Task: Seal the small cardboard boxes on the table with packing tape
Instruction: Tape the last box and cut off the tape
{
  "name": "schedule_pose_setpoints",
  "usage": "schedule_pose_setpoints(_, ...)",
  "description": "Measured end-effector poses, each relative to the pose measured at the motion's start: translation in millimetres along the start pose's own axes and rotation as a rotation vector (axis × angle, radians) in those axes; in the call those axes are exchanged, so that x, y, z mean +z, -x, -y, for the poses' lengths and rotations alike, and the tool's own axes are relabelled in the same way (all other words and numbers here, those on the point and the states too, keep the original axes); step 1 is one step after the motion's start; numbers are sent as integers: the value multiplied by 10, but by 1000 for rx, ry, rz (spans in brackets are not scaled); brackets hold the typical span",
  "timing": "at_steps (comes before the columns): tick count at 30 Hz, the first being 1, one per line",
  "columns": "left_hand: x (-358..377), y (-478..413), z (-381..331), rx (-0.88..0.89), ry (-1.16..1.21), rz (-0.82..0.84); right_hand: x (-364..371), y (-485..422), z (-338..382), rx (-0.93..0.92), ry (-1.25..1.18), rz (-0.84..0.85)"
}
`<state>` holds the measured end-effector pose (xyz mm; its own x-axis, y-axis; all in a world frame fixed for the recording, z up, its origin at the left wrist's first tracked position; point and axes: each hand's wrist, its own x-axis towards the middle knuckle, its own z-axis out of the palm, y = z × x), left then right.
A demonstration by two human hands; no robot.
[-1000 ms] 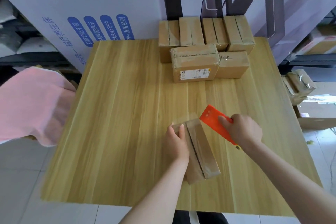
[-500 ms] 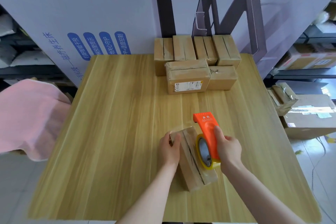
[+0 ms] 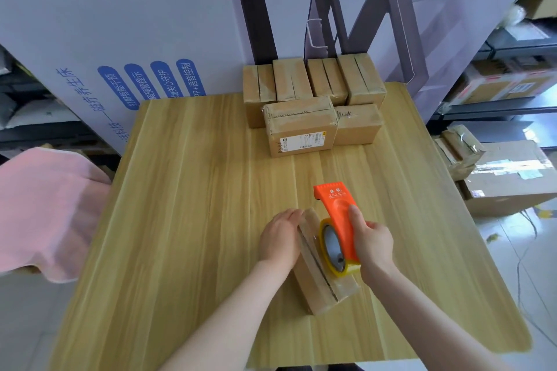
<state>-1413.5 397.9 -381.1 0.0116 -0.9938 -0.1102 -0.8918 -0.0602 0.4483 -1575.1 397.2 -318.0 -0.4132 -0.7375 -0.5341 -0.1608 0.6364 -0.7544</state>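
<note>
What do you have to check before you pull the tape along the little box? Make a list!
1. Left hand steadies the small box: ok, it rests on its left side.
2. Right hand grips the tape dispenser: ok.
3. Dispenser sits on top of the box: ok.
4. Tape end stuck to the box's far end: cannot tell.
5. Other boxes out of the way: ok, stacked at the table's far edge.

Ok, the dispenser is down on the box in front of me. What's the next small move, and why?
Probably draw the tape dispenser toward you along the seam of the box. The right hand grips it over the middle of the box, the left hand steadies the left side, and the near end shows an open dark slit.
</note>
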Motion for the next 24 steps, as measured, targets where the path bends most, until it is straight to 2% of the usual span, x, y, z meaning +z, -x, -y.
schedule_pose_setpoints(3,-166,-127,-63,-93,-65,164,-40,-38,26,61,-71,-17)
schedule_pose_setpoints(9,-256,-155,-52,-149,-182,398,-14,-30,12,90,-109,-28)
schedule_pose_setpoints(16,-509,-374,-117,75,-325,636,-21,8,18,79,-126,-19)
schedule_pose_setpoints(21,-534,-418,-167,79,-368,687,12,23,-2,44,-78,-17)
schedule_pose_setpoints(24,-524,-337,-140,1,-299,656,-5,48,22,11,-87,-4)
